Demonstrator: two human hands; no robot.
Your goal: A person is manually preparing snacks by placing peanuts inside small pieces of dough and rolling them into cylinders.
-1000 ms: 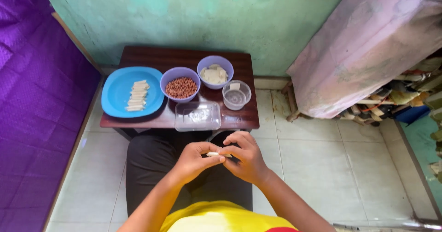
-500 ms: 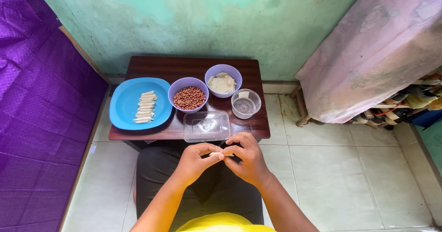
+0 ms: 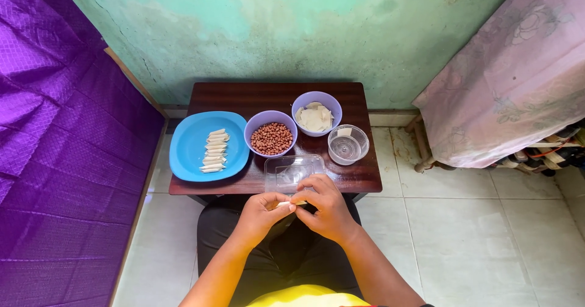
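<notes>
My left hand (image 3: 261, 215) and my right hand (image 3: 325, 208) meet over my lap, both pinching one small pale rolled wrapper (image 3: 284, 204) between the fingertips. Just beyond them a low dark wooden table (image 3: 363, 179) carries a blue plate (image 3: 189, 145) with a row of several finished pale rolls (image 3: 214, 151), a purple bowl of peanuts (image 3: 270, 137), a second purple bowl of pale wrapper squares (image 3: 315, 118), a clear round cup (image 3: 348, 144) and a clear rectangular container (image 3: 291, 171) at the near edge.
A purple quilted cloth (image 3: 61, 161) fills the left side. A green painted wall (image 3: 292, 33) stands behind the table. At the right a pink floral cloth (image 3: 512, 81) covers stacked items. White floor tiles (image 3: 475, 240) lie to the right of my legs.
The view has shifted, so the table and plate sit further right and lower in frame. My hands keep holding the small roll, now closer to the table's near edge.
</notes>
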